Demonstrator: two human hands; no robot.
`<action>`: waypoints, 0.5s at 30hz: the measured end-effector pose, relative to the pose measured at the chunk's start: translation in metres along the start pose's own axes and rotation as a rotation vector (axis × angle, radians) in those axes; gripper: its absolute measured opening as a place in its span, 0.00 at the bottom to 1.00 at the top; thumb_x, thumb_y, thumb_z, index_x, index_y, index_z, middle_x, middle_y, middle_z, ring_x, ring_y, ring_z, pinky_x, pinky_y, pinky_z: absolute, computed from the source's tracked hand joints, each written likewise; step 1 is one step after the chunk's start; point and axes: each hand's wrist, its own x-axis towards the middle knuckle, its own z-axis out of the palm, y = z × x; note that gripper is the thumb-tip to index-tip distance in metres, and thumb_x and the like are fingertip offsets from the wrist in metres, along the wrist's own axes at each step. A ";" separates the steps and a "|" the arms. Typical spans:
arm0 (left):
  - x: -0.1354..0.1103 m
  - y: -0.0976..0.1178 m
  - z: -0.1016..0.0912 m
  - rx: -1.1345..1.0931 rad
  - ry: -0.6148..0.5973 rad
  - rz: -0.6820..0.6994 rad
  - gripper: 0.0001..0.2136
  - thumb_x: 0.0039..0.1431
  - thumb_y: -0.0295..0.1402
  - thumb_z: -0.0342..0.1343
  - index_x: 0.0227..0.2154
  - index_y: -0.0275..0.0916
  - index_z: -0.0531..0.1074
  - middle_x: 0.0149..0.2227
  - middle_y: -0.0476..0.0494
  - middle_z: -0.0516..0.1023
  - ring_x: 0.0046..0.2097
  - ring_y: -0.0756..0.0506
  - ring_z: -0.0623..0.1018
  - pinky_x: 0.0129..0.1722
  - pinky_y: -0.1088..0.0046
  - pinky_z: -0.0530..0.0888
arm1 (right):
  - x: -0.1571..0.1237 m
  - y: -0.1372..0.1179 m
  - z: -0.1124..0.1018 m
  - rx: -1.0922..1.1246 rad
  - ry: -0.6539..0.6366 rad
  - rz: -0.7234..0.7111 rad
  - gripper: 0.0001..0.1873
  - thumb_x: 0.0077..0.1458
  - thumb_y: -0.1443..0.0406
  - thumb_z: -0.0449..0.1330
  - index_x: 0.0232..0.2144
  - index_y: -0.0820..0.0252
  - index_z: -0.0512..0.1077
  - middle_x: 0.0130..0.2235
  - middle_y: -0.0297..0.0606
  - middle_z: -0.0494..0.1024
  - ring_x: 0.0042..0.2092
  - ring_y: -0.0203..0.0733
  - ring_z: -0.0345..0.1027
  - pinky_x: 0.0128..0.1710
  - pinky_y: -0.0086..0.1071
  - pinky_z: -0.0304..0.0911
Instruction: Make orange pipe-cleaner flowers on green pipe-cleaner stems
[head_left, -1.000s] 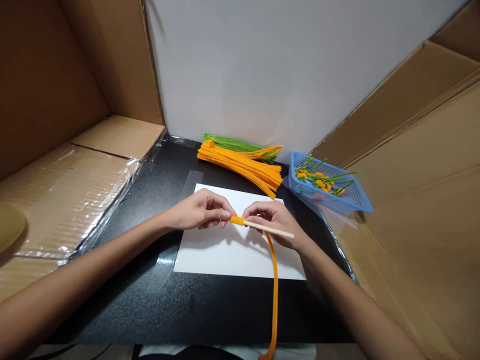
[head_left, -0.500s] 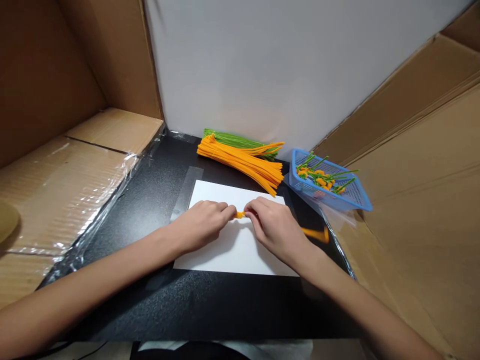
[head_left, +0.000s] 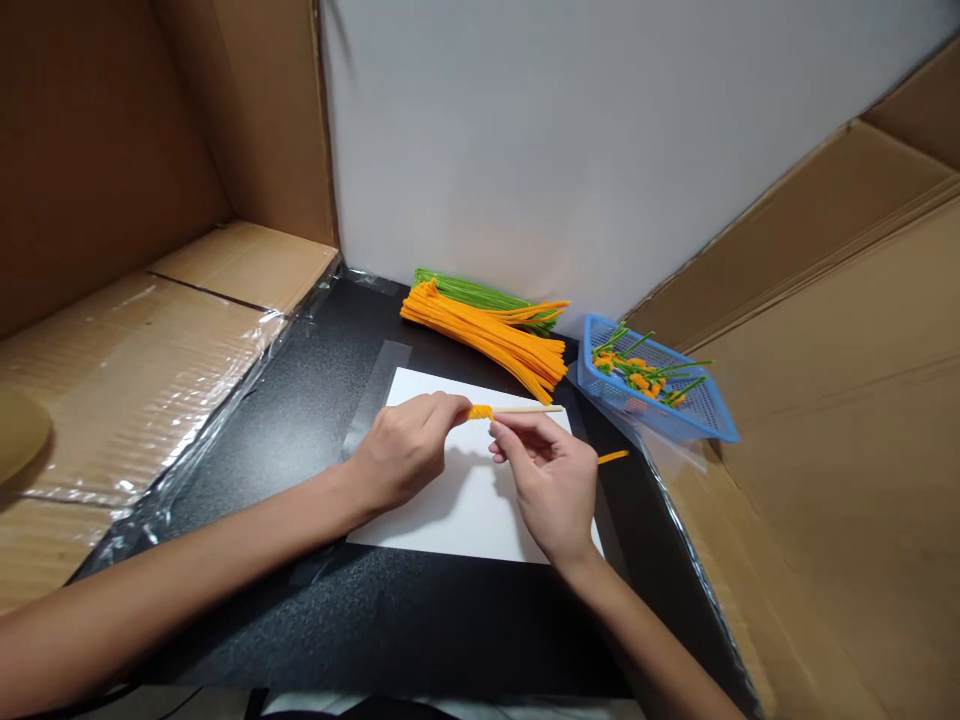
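Note:
Over a white sheet of paper (head_left: 457, 520), my left hand (head_left: 409, 445) is closed in a pinch at the left end of a thin pale wooden stick (head_left: 529, 409). Turns of an orange pipe cleaner (head_left: 480, 412) are coiled around the stick just beyond those fingertips. My right hand (head_left: 547, 470) pinches the same pipe cleaner between thumb and fingers, right below the coil. Its loose tail sticks out past the right side of that hand, and the length inside the palm is hidden. The stick's free end points right, above my right hand.
A bundle of orange pipe cleaners (head_left: 487, 340) lies behind the paper, with green pipe cleaners (head_left: 469, 288) behind it. At the right, a blue basket (head_left: 697, 425) holds several orange and green pieces. Cardboard walls (head_left: 847, 330) flank the black table (head_left: 360, 620).
My right hand has turned palm-up and dropped slightly, uncovering the wooden stick. The pipe cleaner's tail has drawn in and shows shorter at the right. The view has shifted slightly.

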 end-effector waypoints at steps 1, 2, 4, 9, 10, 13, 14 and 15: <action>0.001 0.001 0.000 -0.043 0.031 -0.019 0.07 0.68 0.23 0.46 0.40 0.36 0.69 0.33 0.45 0.80 0.33 0.48 0.79 0.33 0.74 0.73 | -0.002 0.000 0.001 0.067 0.008 0.050 0.06 0.54 0.61 0.67 0.33 0.58 0.80 0.31 0.37 0.82 0.28 0.40 0.75 0.31 0.35 0.75; 0.001 0.003 0.000 -0.083 0.058 -0.037 0.07 0.68 0.23 0.47 0.40 0.36 0.69 0.33 0.45 0.80 0.33 0.48 0.79 0.34 0.74 0.73 | -0.003 0.001 0.003 0.123 0.012 0.093 0.07 0.53 0.61 0.68 0.33 0.58 0.80 0.30 0.37 0.82 0.28 0.40 0.75 0.31 0.36 0.76; 0.002 0.006 -0.002 -0.158 0.090 -0.071 0.07 0.68 0.23 0.47 0.40 0.36 0.69 0.33 0.45 0.80 0.33 0.49 0.79 0.34 0.75 0.73 | -0.005 0.003 0.006 0.232 0.015 0.164 0.09 0.52 0.60 0.70 0.33 0.59 0.80 0.30 0.37 0.82 0.28 0.39 0.75 0.31 0.35 0.76; 0.006 0.012 -0.010 -0.389 0.026 -0.228 0.06 0.67 0.23 0.49 0.40 0.37 0.70 0.32 0.49 0.78 0.30 0.52 0.76 0.32 0.78 0.71 | 0.003 0.008 0.006 0.512 -0.099 0.330 0.14 0.46 0.59 0.74 0.32 0.61 0.79 0.27 0.36 0.80 0.26 0.35 0.72 0.26 0.29 0.70; 0.006 0.012 -0.012 -0.432 0.001 -0.270 0.06 0.67 0.23 0.49 0.40 0.38 0.70 0.32 0.50 0.78 0.30 0.52 0.76 0.31 0.78 0.70 | 0.006 0.008 0.005 0.537 -0.142 0.356 0.14 0.44 0.59 0.74 0.31 0.61 0.79 0.27 0.36 0.79 0.25 0.34 0.70 0.24 0.28 0.68; 0.009 0.012 -0.015 -0.490 -0.050 -0.327 0.05 0.66 0.24 0.51 0.40 0.38 0.71 0.31 0.50 0.78 0.30 0.52 0.76 0.30 0.78 0.70 | 0.015 0.008 -0.001 0.545 -0.216 0.390 0.14 0.41 0.59 0.75 0.28 0.61 0.78 0.26 0.36 0.78 0.23 0.31 0.66 0.19 0.24 0.60; 0.009 0.011 -0.015 -0.481 -0.053 -0.313 0.05 0.66 0.24 0.51 0.40 0.38 0.71 0.32 0.50 0.78 0.30 0.52 0.76 0.30 0.78 0.70 | 0.016 0.009 -0.003 0.529 -0.218 0.383 0.14 0.41 0.59 0.75 0.28 0.61 0.78 0.26 0.35 0.78 0.23 0.31 0.65 0.18 0.24 0.57; 0.009 0.011 -0.015 -0.460 -0.050 -0.288 0.05 0.66 0.25 0.51 0.40 0.38 0.71 0.32 0.49 0.79 0.30 0.52 0.76 0.29 0.78 0.69 | 0.017 0.009 -0.004 0.502 -0.210 0.364 0.14 0.42 0.59 0.75 0.29 0.61 0.79 0.26 0.35 0.78 0.23 0.30 0.64 0.18 0.24 0.56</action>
